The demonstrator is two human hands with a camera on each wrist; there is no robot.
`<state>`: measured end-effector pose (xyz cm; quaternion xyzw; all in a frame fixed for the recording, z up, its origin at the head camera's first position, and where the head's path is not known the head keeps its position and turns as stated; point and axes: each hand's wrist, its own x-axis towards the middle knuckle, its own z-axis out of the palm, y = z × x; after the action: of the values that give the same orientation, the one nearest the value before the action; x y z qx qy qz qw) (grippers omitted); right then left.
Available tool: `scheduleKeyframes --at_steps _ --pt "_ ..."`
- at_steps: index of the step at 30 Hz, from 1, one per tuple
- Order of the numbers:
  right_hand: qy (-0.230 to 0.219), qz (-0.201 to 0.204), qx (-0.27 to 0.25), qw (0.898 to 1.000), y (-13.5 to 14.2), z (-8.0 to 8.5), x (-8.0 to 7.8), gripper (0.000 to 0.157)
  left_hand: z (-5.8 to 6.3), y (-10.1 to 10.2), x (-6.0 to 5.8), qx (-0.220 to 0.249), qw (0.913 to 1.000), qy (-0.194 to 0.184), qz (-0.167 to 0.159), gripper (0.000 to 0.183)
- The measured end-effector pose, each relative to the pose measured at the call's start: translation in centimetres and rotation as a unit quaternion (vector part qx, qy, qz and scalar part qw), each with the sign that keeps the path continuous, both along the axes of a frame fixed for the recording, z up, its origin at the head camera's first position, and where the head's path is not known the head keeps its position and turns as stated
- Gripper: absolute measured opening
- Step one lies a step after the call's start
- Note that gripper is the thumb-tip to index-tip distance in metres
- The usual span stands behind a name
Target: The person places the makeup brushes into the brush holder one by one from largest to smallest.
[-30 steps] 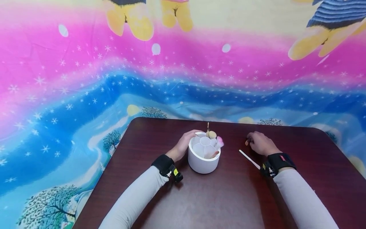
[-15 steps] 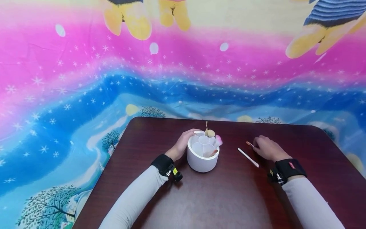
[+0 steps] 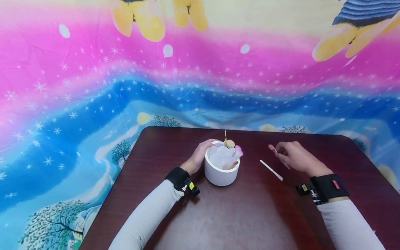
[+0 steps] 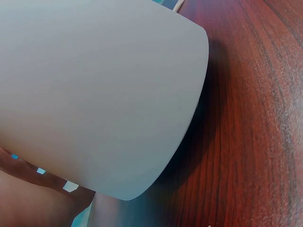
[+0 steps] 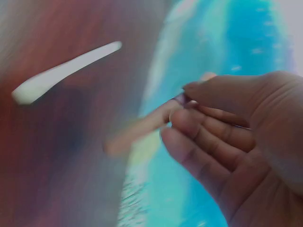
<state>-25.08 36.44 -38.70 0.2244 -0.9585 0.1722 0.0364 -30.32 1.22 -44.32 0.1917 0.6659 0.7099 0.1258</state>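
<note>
My left hand holds a white round brush organizer from its left side, fingers curved round the wall by the rim. The organizer's wall fills most of the left wrist view and hides most of the fingers. To the right, above the table, my right hand pinches a slim makeup brush between thumb and fingertips, its orange-brown tip pointing left. This brush is blurred in the right wrist view. A white-handled brush lies on the table between the organizer and my right hand.
Several brushes stand in the organizer's compartments, among them a pink-and-white one and a round tan one. The dark red-brown table ends at the back against a colourful printed cloth.
My right hand has risen from the table and shifted right, with the brush now showing between its fingers. My left hand keeps its place on the organizer.
</note>
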Motion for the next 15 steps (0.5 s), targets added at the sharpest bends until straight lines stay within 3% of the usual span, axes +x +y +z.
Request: scheduleKeyframes --at_steps 6,15 --pt "0.101 0.023 -0.059 0.993 -2.8 3.1 1.1 0.011 0.3 0.0 0.0 0.001 0.9999 -0.008 -0.011 0.038" --pt "0.125 0.078 -0.18 0.973 -8.8 5.9 3.3 0.02 0.3 0.0 0.1 0.0 0.9998 -0.018 -0.004 0.039"
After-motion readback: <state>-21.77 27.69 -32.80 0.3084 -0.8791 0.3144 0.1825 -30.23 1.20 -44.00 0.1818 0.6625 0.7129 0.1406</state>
